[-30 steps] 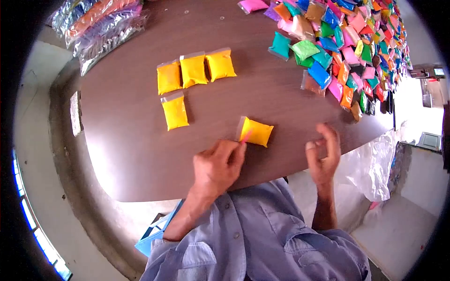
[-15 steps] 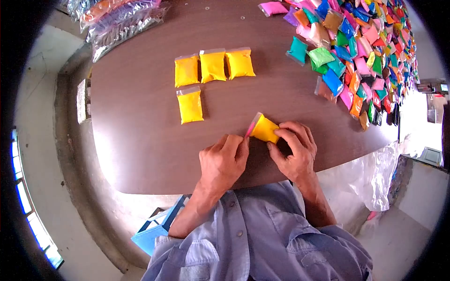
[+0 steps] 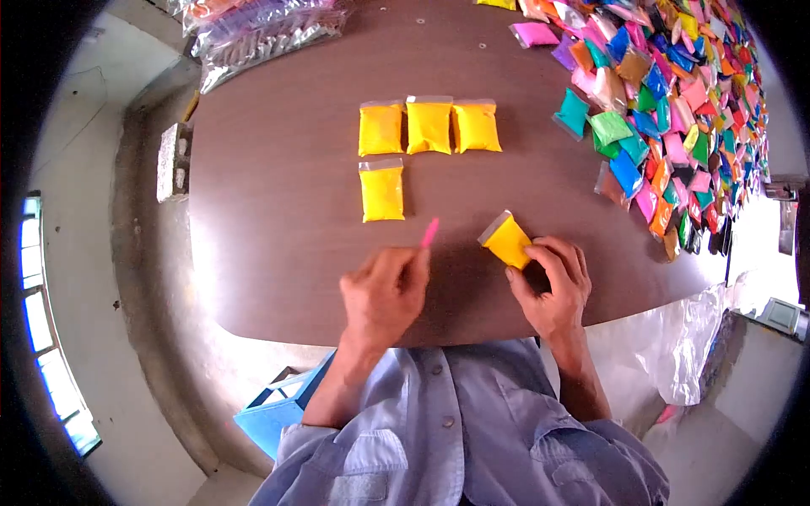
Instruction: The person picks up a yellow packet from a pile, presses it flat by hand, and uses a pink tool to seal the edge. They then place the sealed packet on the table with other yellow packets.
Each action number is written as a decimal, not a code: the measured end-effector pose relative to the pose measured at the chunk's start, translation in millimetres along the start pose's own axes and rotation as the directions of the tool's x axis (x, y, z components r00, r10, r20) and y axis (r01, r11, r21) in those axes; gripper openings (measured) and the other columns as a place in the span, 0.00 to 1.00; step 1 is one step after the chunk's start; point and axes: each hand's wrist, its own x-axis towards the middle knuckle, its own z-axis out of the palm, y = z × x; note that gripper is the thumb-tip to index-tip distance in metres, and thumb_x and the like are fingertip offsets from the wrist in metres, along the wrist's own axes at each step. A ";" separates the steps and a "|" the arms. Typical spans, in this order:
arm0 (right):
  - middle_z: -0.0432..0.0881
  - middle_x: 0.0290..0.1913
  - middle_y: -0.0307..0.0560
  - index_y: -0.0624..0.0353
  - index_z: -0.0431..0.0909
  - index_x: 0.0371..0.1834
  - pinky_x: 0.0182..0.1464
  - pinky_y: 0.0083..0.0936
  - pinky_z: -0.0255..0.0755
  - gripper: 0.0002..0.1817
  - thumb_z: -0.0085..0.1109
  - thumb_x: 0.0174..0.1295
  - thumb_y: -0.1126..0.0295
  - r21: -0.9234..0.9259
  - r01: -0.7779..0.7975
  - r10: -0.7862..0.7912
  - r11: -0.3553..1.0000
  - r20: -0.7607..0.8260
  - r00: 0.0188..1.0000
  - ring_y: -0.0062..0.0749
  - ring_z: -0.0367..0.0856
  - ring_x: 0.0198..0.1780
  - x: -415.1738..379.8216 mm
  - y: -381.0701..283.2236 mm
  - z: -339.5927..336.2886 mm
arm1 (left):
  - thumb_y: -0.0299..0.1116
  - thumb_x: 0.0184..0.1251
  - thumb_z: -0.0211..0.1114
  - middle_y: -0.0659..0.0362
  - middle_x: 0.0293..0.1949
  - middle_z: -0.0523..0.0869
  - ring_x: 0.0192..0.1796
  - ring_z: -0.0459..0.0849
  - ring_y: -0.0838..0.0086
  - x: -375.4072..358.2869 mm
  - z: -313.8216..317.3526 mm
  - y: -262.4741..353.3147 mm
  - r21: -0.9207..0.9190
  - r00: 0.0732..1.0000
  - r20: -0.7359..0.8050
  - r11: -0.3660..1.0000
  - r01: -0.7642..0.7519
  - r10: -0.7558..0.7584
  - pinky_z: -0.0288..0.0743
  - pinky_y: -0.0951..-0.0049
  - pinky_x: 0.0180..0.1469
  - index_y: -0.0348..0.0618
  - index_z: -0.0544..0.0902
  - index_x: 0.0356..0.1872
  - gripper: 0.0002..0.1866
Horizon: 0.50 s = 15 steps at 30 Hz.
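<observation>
My left hand (image 3: 384, 295) is closed on a thin pink strip (image 3: 430, 232) that sticks up from between thumb and fingers; its exact kind I cannot make out. To the right, my right hand (image 3: 553, 287) pinches the lower right edge of a small clear bag filled with yellow (image 3: 509, 243), its clear top tilted to the upper left. Ahead lie similar yellow bags: a left one (image 3: 380, 129), a middle one (image 3: 429, 126) and a right one (image 3: 476, 127) in a row, with another yellow bag (image 3: 383, 192) below the left one.
A large heap of small multicoloured bags (image 3: 666, 126) covers the right side of the brown table (image 3: 287, 236). Clear plastic packs (image 3: 270, 42) lie at the far left. Below the table's front edge are a blue crate-like object (image 3: 274, 417) and clear plastic sheeting (image 3: 675, 346).
My left hand has moved away from the yellow bag, taking the pink strip off its top edge. My right hand still holds the bag, now turned more upright. The view has shifted slightly.
</observation>
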 end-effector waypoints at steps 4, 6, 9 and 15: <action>0.84 0.52 0.47 0.56 0.85 0.48 0.52 0.40 0.82 0.23 0.82 0.47 0.72 -0.020 0.014 -0.014 1.000 -0.001 1.000 0.47 0.85 0.51 6.8 -8.0 6.2 | 0.28 0.69 0.74 0.57 0.24 0.85 0.24 0.81 0.76 17.0 -37.9 -38.0 0.098 0.969 -0.205 0.983 0.157 -0.134 0.76 0.72 0.29 0.40 0.85 0.33 0.06; 0.84 0.52 0.49 0.56 0.84 0.49 0.47 0.39 0.84 0.23 0.82 0.48 0.72 0.129 0.010 -0.007 0.992 -0.028 1.000 0.46 0.87 0.48 11.1 -13.9 15.7 | 0.30 0.70 0.73 0.59 0.23 0.83 0.25 0.79 0.80 32.8 -53.3 -55.8 0.082 0.947 -0.270 0.976 0.203 -0.174 0.74 0.74 0.29 0.39 0.85 0.33 0.08; 0.84 0.51 0.49 0.56 0.84 0.49 0.45 0.35 0.85 0.22 0.82 0.50 0.71 0.168 0.076 -0.073 0.983 -0.025 0.997 0.45 0.88 0.46 28.8 -33.7 27.0 | 0.33 0.73 0.72 0.63 0.22 0.81 0.26 0.75 0.83 57.8 -68.0 -78.7 0.065 0.911 -0.346 0.963 0.261 -0.223 0.70 0.77 0.29 0.37 0.85 0.33 0.10; 0.83 0.50 0.46 0.57 0.83 0.49 0.43 0.30 0.87 0.22 0.83 0.52 0.68 0.212 0.160 -0.155 0.964 -0.041 0.987 0.39 0.89 0.46 60.8 -68.0 59.7 | 0.35 0.75 0.70 0.63 0.20 0.79 0.26 0.73 0.84 91.1 -73.2 -111.8 0.028 0.889 -0.373 0.955 0.295 -0.264 0.69 0.75 0.29 0.36 0.86 0.32 0.13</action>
